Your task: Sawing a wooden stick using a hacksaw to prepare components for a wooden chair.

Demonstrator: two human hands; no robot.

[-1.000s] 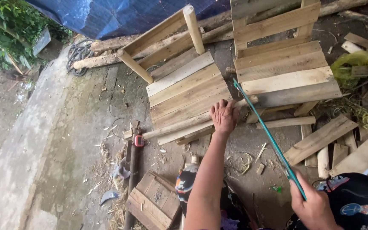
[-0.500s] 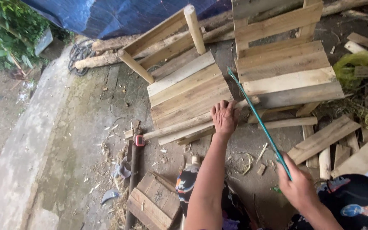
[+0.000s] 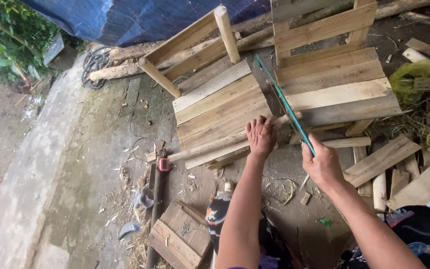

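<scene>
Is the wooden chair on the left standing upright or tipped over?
Tipped over. The wooden chair lies on the ground, its legs sticking out sideways instead of resting on the ground.

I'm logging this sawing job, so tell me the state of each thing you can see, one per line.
Left hand: pressed flat on the wooden stick.
Wooden stick: lying across the edge of the chair seat, held down.
Right hand: closed around the saw's handle end.
Green-framed saw: tilted, blade across the stick.
Left wooden chair: tipped on its back.
Right wooden chair: upright.
</scene>
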